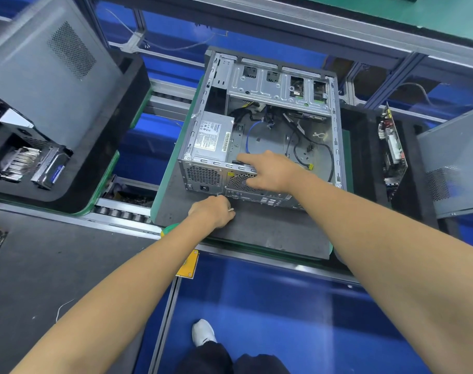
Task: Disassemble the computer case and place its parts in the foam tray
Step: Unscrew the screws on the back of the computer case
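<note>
Right hand [267,171] rests loosely curled, forefinger extended, on the open computer case [259,130] rear edge; power supply [211,139] just left. Left hand [213,211], curled below it, grip unclear.

A single head-worn wide-angle camera looks steeply down and forward onto the open computer case [259,130], which sits near frame centre, close enough that both forearms reach it from the bottom edge. Straight lines bow toward the edges. Below the case, the blue floor [270,314] and a white shoe [203,333] show.
</note>
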Motion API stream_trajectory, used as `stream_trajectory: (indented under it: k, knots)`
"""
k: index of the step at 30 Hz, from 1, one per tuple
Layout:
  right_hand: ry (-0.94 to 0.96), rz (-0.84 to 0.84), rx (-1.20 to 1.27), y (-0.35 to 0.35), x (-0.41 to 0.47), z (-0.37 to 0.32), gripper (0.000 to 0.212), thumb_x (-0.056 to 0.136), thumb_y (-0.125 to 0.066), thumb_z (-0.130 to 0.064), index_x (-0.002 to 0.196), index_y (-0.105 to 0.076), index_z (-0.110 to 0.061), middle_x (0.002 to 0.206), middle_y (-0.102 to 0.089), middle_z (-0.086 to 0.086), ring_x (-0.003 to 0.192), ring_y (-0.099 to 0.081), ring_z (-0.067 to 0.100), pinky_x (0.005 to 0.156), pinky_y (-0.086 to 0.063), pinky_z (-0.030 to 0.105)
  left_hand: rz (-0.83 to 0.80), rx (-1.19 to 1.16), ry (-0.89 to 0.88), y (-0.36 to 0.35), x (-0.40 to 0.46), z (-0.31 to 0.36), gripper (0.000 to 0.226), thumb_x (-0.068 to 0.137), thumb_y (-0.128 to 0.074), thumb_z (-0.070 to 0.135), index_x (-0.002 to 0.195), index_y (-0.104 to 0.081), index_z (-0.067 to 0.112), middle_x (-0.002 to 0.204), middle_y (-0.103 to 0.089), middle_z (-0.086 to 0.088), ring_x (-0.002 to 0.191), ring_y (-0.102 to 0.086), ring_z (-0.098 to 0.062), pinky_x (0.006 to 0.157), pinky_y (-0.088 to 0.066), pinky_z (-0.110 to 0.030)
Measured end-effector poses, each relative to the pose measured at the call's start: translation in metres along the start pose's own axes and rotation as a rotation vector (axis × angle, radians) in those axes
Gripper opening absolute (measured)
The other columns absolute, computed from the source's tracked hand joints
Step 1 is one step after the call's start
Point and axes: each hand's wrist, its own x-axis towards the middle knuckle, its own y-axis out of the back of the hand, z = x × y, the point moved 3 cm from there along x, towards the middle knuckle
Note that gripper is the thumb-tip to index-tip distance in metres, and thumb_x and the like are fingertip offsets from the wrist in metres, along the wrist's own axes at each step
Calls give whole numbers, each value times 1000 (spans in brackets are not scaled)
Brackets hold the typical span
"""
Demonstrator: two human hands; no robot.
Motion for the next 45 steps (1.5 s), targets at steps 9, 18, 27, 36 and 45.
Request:
stream_trajectory:
  k: [9, 18, 27, 36, 45]
  knots:
    - [6, 14, -19, -1, 1, 1, 49, 90, -63, -35, 135, -44, -35, 66, -51, -1, 64, -49, 12, 51, -26, 29, 9, -271, -35, 2, 4, -12, 27, 94, -61, 39, 104, -57, 14, 112, -66, -12, 105, -63, -32, 88, -51, -39]
    - [6, 17, -13, 1, 0, 0, 51, 91, -63, -31, 139, -45, -33, 67, -51, -4, 64, -47, 6, 52, -27, 28, -108, -789, -177, -25, -17, 4, 17, 110, -36, 28, 99, -33, 16, 79, -44, -12, 46, -40, -16, 43, -35, -24]
    - [6, -4, -12, 0, 0, 0, 50, 90, -63, -34, 135, -43, -36, 68, -54, 3, 69, -55, 23, 53, -31, 31, -294, -1632, 103, -68, -57, 47, 22, 107, -48, 38, 115, -61, 22, 65, -49, 0, 44, -39, -10, 38, -32, -16]
    - [11, 2, -10, 0, 1, -1, 52, 90, -62, -34, 137, -43, -36, 64, -53, 0, 68, -54, 20, 52, -29, 30, -202, -2092, 159, -68, -53, 64, 16, 105, -51, 8, 113, -62, -1, 79, -54, -9, 62, -58, -17, 63, -62, -37]
    - [6, 16, -7, 3, -2, -2, 56, 91, -63, -32, 144, -43, -33, 63, -46, -4, 61, -43, 5, 52, -27, 28, -218, -1797, 79, -85, -51, 72, 22, 106, -43, 35, 117, -51, 18, 68, -51, -3, 45, -35, -13, 41, -30, -19]
